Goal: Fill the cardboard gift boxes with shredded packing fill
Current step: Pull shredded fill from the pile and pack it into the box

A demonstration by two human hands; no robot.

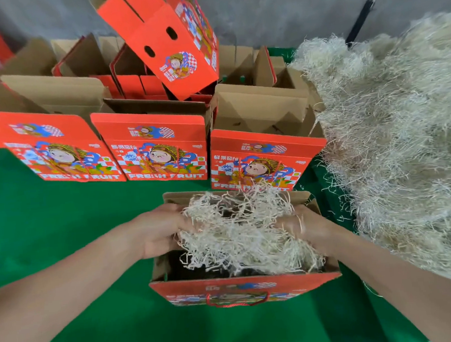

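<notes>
Reaching in from both sides, left hand (158, 228) and right hand (307, 227) clutch shredded fill (238, 235) over the box (245, 287).

A green-covered bench (61, 239) carries an open red gift box (243, 289) at lower centre and a row of three more open boxes (160, 154) across the middle. Further boxes (48, 85) crowd behind them at upper left. A big pile of pale shredded fill (393, 142) lies along the right side, with loose strands (332, 186) trailing onto the green.
</notes>
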